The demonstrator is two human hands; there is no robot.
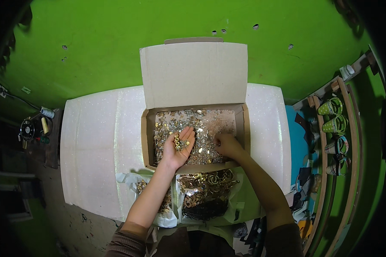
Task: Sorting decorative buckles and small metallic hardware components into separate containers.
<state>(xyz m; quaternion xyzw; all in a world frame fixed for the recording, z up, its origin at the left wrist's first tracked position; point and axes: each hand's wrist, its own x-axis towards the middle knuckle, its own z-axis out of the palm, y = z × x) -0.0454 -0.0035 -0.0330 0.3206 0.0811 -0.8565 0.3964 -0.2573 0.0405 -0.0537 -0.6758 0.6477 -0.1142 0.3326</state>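
Looking like a small craft workshop, possibly for footwear. Showing sandals on a wooden rack well right of the right hand, with material scraps nearer it. Also showing metallic trinkets in a cardboard box below both hands, and a white spool well left of the left hand.

The left sleeve is dark brown, its cloth gathered in narrow crosswise folds, and it ends partway along the arm. The right sleeve looks darker — close to black in the shade — with a smoother surface. Beyond the sleeves, both forearms and hands are bare. At the lower edge, dark clothing covers the body — brown running to black, its details too dim to make out.
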